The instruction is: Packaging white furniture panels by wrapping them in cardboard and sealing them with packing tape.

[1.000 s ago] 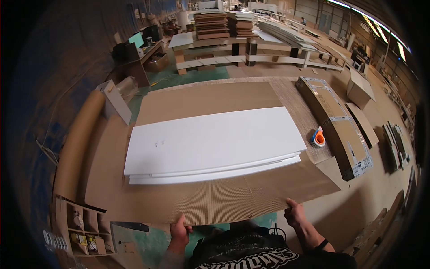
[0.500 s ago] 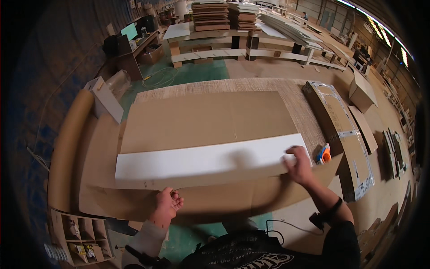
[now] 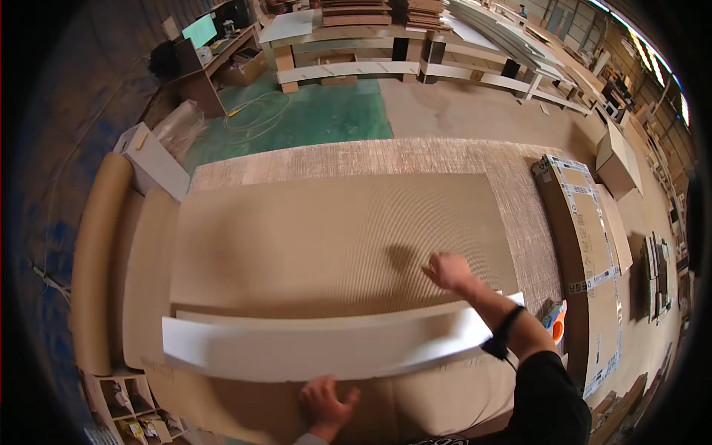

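Observation:
A long white panel point(image 3: 311, 348) lies crosswise in front of me on brown cardboard. Close to its near edge is my left hand point(image 3: 328, 404), thumb apart from the fingers and nothing held; whether it touches the edge I cannot tell. My right arm reaches across the panel's right end. Beyond the panel, my right hand point(image 3: 449, 271) hovers over the ribbed cardboard sheet point(image 3: 334, 230), its fingers curled in and no object showing in them. The hand's shadow falls on the sheet to its left.
A blue and orange tape dispenser point(image 3: 556, 322) sits near the panel's right end, beside a long taped carton point(image 3: 582, 245). On the left stand a brown paper roll point(image 3: 100, 274) and a divided wooden box point(image 3: 122, 404). Stacked boards rest on a bench point(image 3: 348, 70) at the back.
The white panel has come nearer to me, baring more of the cardboard sheet. My right hand has gone from the panel's right end to above the sheet. My left hand has opened. The view has shifted.

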Demonstrator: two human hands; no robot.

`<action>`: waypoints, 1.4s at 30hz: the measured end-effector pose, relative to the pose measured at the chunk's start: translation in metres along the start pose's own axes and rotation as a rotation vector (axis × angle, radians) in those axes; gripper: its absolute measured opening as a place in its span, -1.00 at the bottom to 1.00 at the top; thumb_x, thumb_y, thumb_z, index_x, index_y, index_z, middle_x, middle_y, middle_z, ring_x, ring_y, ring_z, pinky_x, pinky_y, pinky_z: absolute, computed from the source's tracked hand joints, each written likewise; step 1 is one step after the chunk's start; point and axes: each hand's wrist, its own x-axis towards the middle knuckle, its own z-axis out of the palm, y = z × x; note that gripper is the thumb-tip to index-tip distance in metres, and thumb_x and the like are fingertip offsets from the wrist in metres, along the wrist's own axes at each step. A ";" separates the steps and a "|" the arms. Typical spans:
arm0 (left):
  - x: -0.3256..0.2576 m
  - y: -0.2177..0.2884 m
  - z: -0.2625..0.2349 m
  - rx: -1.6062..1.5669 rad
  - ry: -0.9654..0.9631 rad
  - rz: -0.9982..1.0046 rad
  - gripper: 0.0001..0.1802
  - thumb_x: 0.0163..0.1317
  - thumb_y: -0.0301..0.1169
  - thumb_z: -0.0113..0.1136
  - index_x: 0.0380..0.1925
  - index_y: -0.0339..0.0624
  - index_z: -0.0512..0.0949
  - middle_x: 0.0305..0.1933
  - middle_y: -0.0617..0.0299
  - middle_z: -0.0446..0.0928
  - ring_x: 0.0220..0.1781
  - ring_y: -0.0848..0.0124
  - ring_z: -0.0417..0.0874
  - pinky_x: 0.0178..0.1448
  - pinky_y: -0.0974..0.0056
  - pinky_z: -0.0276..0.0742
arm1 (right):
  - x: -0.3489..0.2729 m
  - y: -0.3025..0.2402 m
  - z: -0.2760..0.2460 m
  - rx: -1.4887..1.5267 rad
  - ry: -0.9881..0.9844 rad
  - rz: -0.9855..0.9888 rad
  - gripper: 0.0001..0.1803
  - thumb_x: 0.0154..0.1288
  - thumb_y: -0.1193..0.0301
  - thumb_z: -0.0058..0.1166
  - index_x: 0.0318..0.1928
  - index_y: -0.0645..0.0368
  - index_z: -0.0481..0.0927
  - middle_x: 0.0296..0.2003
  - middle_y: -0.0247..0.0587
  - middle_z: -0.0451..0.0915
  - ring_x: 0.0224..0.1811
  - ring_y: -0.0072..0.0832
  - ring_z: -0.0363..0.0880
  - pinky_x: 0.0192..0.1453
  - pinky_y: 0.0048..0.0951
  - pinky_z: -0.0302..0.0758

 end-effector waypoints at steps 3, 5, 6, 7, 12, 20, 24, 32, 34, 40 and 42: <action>0.017 0.016 -0.009 0.035 -0.042 0.154 -0.25 -0.01 0.31 0.29 -0.01 -0.03 0.51 0.13 0.15 0.37 0.28 0.12 0.33 0.25 -0.13 0.26 | 0.131 -0.001 -0.031 0.056 0.097 -0.003 -0.51 0.39 0.02 -0.05 0.02 0.18 0.58 -0.05 0.05 0.62 0.03 -0.05 0.60 0.12 -0.11 0.53; 0.005 0.016 -0.006 0.018 -0.078 0.148 -0.18 0.16 0.32 0.12 0.18 -0.10 0.42 0.25 0.05 0.38 0.39 -0.04 0.26 0.40 -0.24 0.15 | 0.204 -0.009 -0.025 0.055 0.229 -0.117 -0.42 0.39 -0.02 -0.08 0.13 0.22 0.52 0.11 0.09 0.55 0.19 -0.04 0.49 0.27 -0.08 0.41; 0.006 0.019 -0.006 0.025 -0.079 0.152 -0.18 0.16 0.32 0.12 0.18 -0.10 0.42 0.25 0.05 0.38 0.39 -0.04 0.26 0.40 -0.24 0.15 | 0.238 -0.006 -0.010 0.033 0.378 -0.213 -0.37 0.38 -0.04 -0.10 0.18 0.24 0.48 0.17 0.10 0.50 0.27 -0.05 0.43 0.35 -0.08 0.34; 0.005 0.021 -0.010 0.025 -0.098 0.141 -0.17 0.12 0.32 0.17 0.17 -0.08 0.43 0.25 0.04 0.38 0.37 -0.04 0.29 0.38 -0.24 0.17 | 0.263 -0.009 0.002 0.044 0.375 -0.222 -0.37 0.38 -0.04 -0.10 0.18 0.24 0.48 0.17 0.10 0.50 0.27 -0.05 0.43 0.35 -0.08 0.34; 0.003 0.025 -0.019 0.097 -0.118 0.054 -0.17 0.07 0.33 0.21 0.14 -0.07 0.45 0.24 0.03 0.37 0.33 -0.04 0.34 0.35 -0.21 0.20 | 0.289 -0.070 -0.041 0.026 0.192 -0.176 -0.11 0.11 -0.29 0.05 0.35 -0.02 0.38 0.30 0.04 0.40 0.36 -0.05 0.31 0.40 0.00 0.23; 0.001 0.020 -0.006 -0.009 -0.058 0.119 -0.19 0.07 0.30 0.25 0.16 -0.02 0.44 0.27 0.07 0.34 0.36 -0.04 0.28 0.36 -0.24 0.15 | 0.262 -0.076 -0.191 -0.001 -0.111 -0.469 -0.50 -0.05 0.11 0.32 -0.21 0.28 0.68 -0.37 -0.04 0.65 -0.29 -0.23 0.61 -0.17 -0.23 0.52; 0.010 0.018 -0.007 -0.022 -0.049 0.118 -0.22 -0.04 0.33 0.29 0.00 -0.01 0.52 0.15 0.19 0.37 0.34 0.08 0.28 0.30 -0.13 0.22 | 0.123 -0.088 -0.264 -0.012 0.030 -0.618 -0.59 0.03 0.20 0.30 -0.49 0.34 0.52 -0.51 -0.01 0.46 -0.41 -0.16 0.48 -0.26 -0.21 0.41; 0.017 0.010 0.010 -0.162 0.078 0.240 -0.34 -0.03 0.07 0.41 -0.01 -0.04 0.49 0.19 0.01 0.31 0.35 -0.14 0.25 0.34 -0.31 0.15 | -0.242 -0.128 -0.183 -0.267 0.261 -0.958 -0.93 0.03 0.50 0.19 -0.45 0.17 0.56 -0.36 -0.24 0.58 -0.26 -0.33 0.63 -0.34 -0.32 0.60; 0.014 0.006 0.012 -0.232 0.057 0.308 -0.31 0.03 0.05 0.36 0.07 -0.15 0.48 0.28 -0.05 0.32 0.39 -0.14 0.25 0.39 -0.29 0.14 | -0.308 -0.133 -0.109 -0.155 0.364 -0.825 -0.92 -0.01 0.51 0.18 -0.45 0.15 0.55 -0.30 -0.24 0.61 -0.23 -0.36 0.65 -0.27 -0.33 0.63; -0.032 0.026 0.022 -0.366 -0.144 0.466 -0.27 0.07 0.08 0.31 0.12 -0.18 0.47 0.30 -0.10 0.33 0.39 -0.12 0.27 0.40 -0.26 0.15 | -0.360 -0.140 0.087 -0.022 0.402 -0.554 -0.76 0.12 0.46 0.02 -0.15 0.22 0.51 -0.04 -0.08 0.53 -0.04 -0.20 0.59 0.00 -0.28 0.58; -0.070 0.023 0.015 -0.369 -0.243 0.466 -0.26 0.08 0.09 0.30 0.14 -0.19 0.47 0.31 -0.11 0.34 0.39 -0.12 0.28 0.41 -0.25 0.16 | -0.358 -0.139 0.123 0.008 0.400 -0.464 -0.77 0.11 0.45 0.02 -0.19 0.21 0.50 -0.05 -0.08 0.53 0.00 -0.21 0.57 0.07 -0.29 0.56</action>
